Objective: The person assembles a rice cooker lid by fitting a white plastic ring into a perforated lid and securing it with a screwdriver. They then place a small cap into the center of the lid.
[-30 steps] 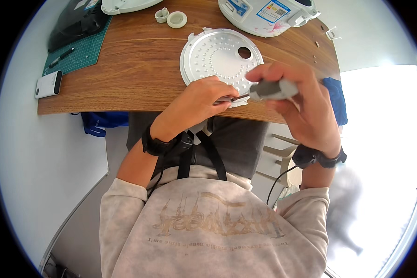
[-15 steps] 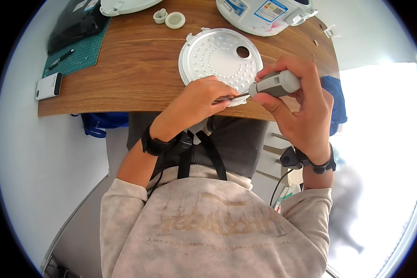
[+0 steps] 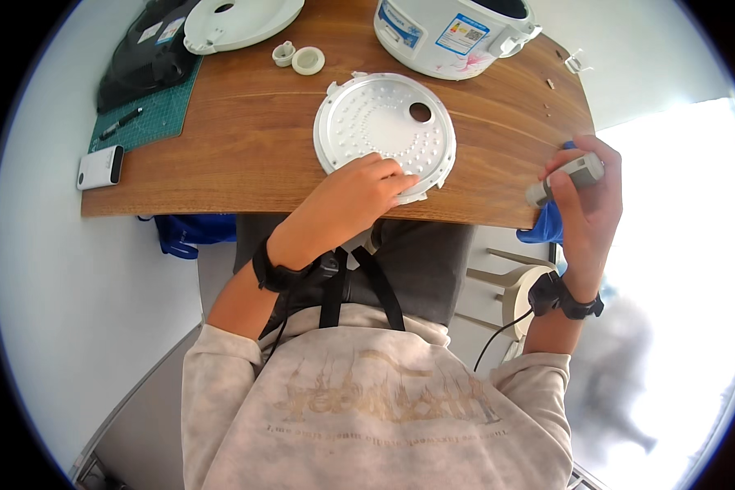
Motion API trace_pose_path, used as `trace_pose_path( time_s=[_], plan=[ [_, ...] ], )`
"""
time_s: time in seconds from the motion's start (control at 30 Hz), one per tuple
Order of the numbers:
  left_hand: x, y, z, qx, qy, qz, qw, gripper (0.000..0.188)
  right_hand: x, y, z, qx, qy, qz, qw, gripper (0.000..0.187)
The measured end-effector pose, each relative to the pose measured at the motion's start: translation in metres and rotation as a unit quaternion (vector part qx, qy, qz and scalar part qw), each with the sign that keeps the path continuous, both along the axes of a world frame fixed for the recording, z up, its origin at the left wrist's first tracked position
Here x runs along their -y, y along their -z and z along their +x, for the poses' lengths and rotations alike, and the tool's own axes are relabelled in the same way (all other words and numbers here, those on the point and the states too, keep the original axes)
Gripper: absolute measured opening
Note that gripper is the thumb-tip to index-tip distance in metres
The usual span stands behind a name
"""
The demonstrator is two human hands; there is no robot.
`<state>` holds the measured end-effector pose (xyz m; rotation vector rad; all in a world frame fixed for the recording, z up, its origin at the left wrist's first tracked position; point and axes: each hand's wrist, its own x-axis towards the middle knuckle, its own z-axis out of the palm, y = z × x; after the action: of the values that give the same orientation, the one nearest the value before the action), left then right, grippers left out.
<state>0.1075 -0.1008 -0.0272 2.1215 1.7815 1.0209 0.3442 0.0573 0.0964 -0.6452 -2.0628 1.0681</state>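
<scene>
A round white plate (image 3: 373,122) with raised bumps and one dark hole lies on the wooden table near its front edge. My left hand (image 3: 358,194) is closed on the plate's near rim, fingertips pressed together there. Whether something small sits between those fingertips is hidden. Out past the table's right edge, my right hand (image 3: 594,208) grips a grey cordless screwdriver (image 3: 581,174). Its front end points left and down, apart from the plate.
A white rice cooker body (image 3: 457,37) stands behind the plate. Small round white parts (image 3: 308,60) and a white lid (image 3: 245,24) lie at the back left. Further left are a black shell (image 3: 149,59), a green mat (image 3: 159,114), a pen (image 3: 121,122) and a white power bank (image 3: 100,168).
My right hand has drawn the screwdriver away from the plate's near rim, out to the right. The left hand stays at the rim. The whole view has shifted slightly.
</scene>
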Motion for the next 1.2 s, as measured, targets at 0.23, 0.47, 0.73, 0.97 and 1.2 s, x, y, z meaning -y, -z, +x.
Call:
trace_pose_path(
  time_s=[0.23, 0.47, 0.73, 0.97, 1.2],
  plan=[
    [0.026, -0.017, -0.008, -0.024, -0.006, -0.077, 0.997, 0.04, -0.028, 0.003, 0.007, 0.218, 0.089, 0.059, 0.97, 0.047],
    [0.051, -0.027, -0.031, -0.004, -0.027, -0.095, 0.995, 0.039, -0.091, 0.047, 0.0, 0.33, 0.053, 0.165, 0.928, 0.046],
    [0.061, -0.017, -0.08, -0.088, -0.176, -0.017, 0.98, 0.029, -0.135, 0.067, -0.007, 0.381, 0.064, 0.243, 0.89, 0.038],
    [0.051, -0.009, -0.078, 0.047, -0.353, -0.07, 0.932, 0.04, -0.156, 0.101, 0.006, 0.359, 0.085, 0.254, 0.894, 0.04],
    [0.045, -0.002, -0.096, 0.041, -0.355, -0.112, 0.927, 0.05, -0.164, 0.116, 0.006, 0.33, 0.059, 0.245, 0.91, 0.04]
  ],
)
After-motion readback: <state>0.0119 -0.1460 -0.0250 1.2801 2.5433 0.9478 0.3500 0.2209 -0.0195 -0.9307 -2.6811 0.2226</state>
